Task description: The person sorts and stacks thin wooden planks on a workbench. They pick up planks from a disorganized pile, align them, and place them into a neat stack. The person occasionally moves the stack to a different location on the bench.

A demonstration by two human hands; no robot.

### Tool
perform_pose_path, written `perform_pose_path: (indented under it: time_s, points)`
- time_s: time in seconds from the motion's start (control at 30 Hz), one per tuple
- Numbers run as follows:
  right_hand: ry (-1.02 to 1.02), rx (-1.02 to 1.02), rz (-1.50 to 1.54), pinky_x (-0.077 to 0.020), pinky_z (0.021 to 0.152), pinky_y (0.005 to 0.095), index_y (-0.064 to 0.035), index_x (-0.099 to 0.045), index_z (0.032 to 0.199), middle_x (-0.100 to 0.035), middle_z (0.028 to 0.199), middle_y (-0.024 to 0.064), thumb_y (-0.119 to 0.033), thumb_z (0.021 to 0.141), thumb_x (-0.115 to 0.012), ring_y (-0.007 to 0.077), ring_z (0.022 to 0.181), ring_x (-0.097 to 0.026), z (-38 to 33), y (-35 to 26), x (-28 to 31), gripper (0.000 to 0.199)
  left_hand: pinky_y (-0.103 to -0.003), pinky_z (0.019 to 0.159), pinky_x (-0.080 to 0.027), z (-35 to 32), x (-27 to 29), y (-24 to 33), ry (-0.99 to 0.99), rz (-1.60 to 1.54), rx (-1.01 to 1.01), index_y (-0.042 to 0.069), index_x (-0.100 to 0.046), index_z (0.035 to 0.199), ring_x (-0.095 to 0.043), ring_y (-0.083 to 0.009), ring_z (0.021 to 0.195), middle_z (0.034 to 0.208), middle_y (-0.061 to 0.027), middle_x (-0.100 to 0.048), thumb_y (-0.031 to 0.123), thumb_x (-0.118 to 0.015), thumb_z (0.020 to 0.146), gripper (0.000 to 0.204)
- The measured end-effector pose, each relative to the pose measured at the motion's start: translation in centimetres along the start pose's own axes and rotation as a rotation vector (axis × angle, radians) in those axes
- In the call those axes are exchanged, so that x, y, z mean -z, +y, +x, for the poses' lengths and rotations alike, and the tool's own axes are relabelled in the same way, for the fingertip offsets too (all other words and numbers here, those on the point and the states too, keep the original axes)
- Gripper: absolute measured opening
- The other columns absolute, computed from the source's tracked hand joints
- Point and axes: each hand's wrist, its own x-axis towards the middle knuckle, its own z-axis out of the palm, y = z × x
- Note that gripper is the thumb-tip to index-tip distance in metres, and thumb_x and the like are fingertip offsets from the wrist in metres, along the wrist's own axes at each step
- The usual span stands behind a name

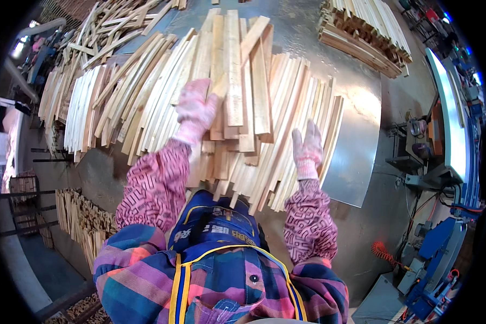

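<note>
Because the loose boards just right of the left grip lie piled unevenly over other wood, a slide looks like the likeliest trouble. One short slanted piece, beyond and to the right of that grip, rests crosswise on its neighbours; a nudge from beneath could tip it off.

The left grip, gloved, reaches over the strips with its thumb apart from the fingers; whether it pinches any wood I cannot tell. The right grip, also gloved, has its fingers extended and spread, pinching nothing visible, over the right-hand row of strips; contact is unclear. If it pushed sideways without closing, the outer strips could skid across the smooth metal worktop to its right.

Strip ends between the two grips and the blue apron finish raggedly, so a careless pull toward the body might drag several at once or jab the apron. Left of the left grip, a fanned row of strips lies close by, and a wide sweep there could mix the groups. Rough edges might also snag the gloves' fabric.
</note>
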Motion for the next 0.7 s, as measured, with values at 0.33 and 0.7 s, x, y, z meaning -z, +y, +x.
perform_pose_path:
  time_s: [0.33,0.7]
  points:
    - [-0.047,-0.134,-0.157,-0.0492,0.096,0.0487,0.0029,-0.027,0.148,-0.063,0.122,0.0238,-0.052,0.09,-0.061,0.0385,0.113,-0.062,8.0,-19.1,-5.6,0.087,-0.048,0.115,-0.029,7.3,-4.4,-7.2,-0.34,-0.299,0.521,-0.001,-0.027,0.15,-0.036,-0.0416,0.139,0.149,-0.0281,-0.037,0.062,-0.063,0.081,0.1]
    - [-0.411,-0.289,0.602,-0.0476,0.095,0.0392,0.0102,-0.054,0.122,-0.063,0.116,0.021,-0.038,0.078,-0.08,0.0289,0.111,-0.06,5.2,-19.5,-3.7,0.07,-0.043,0.108,-0.041,9.8,0.4,-9.6,-0.796,-0.569,0.764,-0.005,-0.036,0.145,-0.053,-0.0297,0.124,0.136,-0.0201,-0.053,0.052,-0.081,0.069,0.105]
